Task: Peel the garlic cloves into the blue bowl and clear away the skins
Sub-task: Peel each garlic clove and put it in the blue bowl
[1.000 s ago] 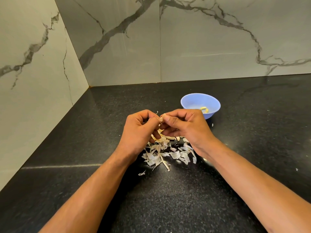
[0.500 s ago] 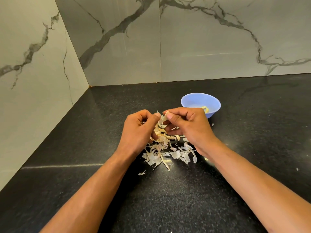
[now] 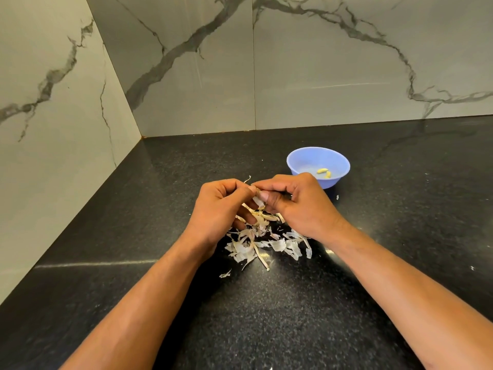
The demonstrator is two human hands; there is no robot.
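Left hand (image 3: 217,206): fingers curled, pinching garlic clove (image 3: 256,192).
Skins (image 3: 262,243): papery white shreds heaped on speckled black counter (image 3: 266,316), beneath hands.
Right hand (image 3: 298,202): pinching same clove.
Blue bowl (image 3: 306,158): round, smooth, holds peeled cloves (image 3: 324,172).

We see an evenly and fairly brightly lit scene, with soft light that seems to come from above. The black granite countertop (image 3: 400,263) shines: a thin bright streak crosses it left of the left forearm (image 3: 149,297), and a small glint sits beside the right wrist. Soft dark shadows lie on it under both forearms. The marble wall tiles (image 3: 320,62) above the countertop show a faint pale streak. Wide-angle distortion bends the wall lines near the frame edges. Focus is sharp throughout, with slight softness in the nearest forearm parts.
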